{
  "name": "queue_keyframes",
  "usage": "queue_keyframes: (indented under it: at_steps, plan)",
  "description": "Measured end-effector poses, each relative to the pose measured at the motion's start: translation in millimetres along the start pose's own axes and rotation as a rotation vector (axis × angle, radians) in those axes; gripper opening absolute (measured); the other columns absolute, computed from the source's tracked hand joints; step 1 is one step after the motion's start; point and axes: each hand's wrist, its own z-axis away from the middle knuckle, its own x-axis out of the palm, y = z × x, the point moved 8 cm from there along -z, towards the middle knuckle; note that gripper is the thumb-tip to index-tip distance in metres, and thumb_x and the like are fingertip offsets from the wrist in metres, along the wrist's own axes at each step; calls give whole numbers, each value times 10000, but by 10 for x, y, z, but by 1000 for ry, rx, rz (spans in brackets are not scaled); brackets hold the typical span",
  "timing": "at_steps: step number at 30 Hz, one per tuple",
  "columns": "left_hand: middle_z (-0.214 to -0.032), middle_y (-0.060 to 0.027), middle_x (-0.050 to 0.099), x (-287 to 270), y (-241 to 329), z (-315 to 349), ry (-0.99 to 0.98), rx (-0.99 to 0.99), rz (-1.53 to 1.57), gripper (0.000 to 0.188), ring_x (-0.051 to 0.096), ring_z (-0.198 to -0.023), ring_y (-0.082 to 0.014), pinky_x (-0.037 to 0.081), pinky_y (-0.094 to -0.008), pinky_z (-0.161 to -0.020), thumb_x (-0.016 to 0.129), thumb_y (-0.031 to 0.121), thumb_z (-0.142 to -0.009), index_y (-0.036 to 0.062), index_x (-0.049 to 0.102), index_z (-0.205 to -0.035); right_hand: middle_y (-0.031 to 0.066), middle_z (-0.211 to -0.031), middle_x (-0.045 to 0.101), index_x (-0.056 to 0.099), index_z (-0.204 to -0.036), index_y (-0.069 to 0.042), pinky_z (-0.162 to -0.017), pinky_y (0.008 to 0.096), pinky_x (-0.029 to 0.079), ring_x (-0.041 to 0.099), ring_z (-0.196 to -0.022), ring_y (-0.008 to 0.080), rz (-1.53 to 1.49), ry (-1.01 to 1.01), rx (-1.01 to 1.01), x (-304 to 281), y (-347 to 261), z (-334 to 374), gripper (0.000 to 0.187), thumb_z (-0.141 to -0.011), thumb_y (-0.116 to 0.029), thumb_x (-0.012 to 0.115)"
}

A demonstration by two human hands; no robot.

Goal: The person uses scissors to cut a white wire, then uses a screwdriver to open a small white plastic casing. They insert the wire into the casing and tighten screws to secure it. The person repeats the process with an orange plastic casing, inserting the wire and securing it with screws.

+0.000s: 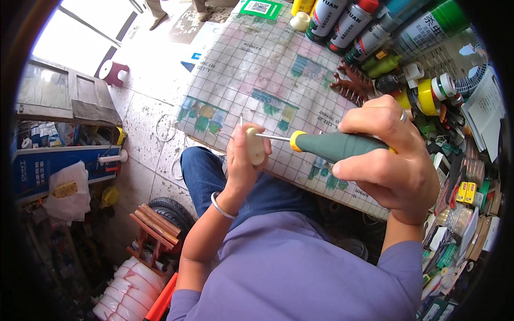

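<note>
My left hand (239, 167) is closed round a small cream-coloured oval piece (257, 150), held upright over the near edge of the table. A thin metal rod (241, 120) sticks up beside the fingertips of that hand; what it belongs to is hidden. My right hand (393, 160) grips the dark green handle of a screwdriver (334, 146) with a yellow collar. Its shaft points left, and the tip meets the upper part of the cream piece. Whether a screw sits under the tip cannot be made out.
A grid-patterned cover lies on the table (214, 99). Spray cans (350, 24) and a brown claw-shaped object (350, 83) stand at the far right, above crowded small goods. A green card (261, 8) lies at the far edge. A pink stool (112, 72) is on the floor, left.
</note>
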Motion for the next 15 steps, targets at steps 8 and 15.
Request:
queue_keyframes:
  at_steps: [8,15]
  plan:
    - [-674,-75,528,0,-35,-16,-38,-61,75,397,333,-398,-94,258,-209,-367,306,409,-1005,62,495,-1040,105,-790,615,575,-900,-15,-628,278,480,629,-698,234,10,86,497,-12,293,20,433,-760,-382,759]
    - [-667,-82,532,-18,-59,-38,-29,-58,75,399,325,-389,-95,251,-212,-361,299,402,-1009,54,492,-1031,122,-818,588,593,-927,-40,-583,308,457,591,-681,242,-159,31,155,43,275,-57,345,-682,-160,806]
